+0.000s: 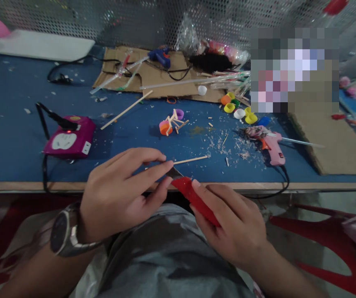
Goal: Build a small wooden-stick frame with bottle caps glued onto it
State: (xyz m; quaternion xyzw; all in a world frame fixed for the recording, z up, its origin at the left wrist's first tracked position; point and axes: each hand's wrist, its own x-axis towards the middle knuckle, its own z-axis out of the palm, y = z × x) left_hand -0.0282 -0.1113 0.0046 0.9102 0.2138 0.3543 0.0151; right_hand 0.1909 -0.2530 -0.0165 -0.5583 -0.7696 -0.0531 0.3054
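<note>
My right hand [230,223] is wrapped round the red handle of a knife [203,203]. Its short grey blade points up and left toward my left hand [124,186]. There the thumb and fingertips close in a pinch at the blade's end, which they partly cover. A thin wooden stick [192,159] runs just behind the left fingertips, and I cannot tell whether they touch it. Farther back on the table stands a small frame of short sticks [174,123] with an orange bottle cap [165,128] and a purple cap [179,114] at it.
A pink glue gun [269,142] lies at right among white scraps. At left sits a purple power socket box [70,138] with a plugged cable. Coloured caps [229,108], a longer stick [126,110], a blue glue gun [161,57] and cardboard [112,62] lie farther back.
</note>
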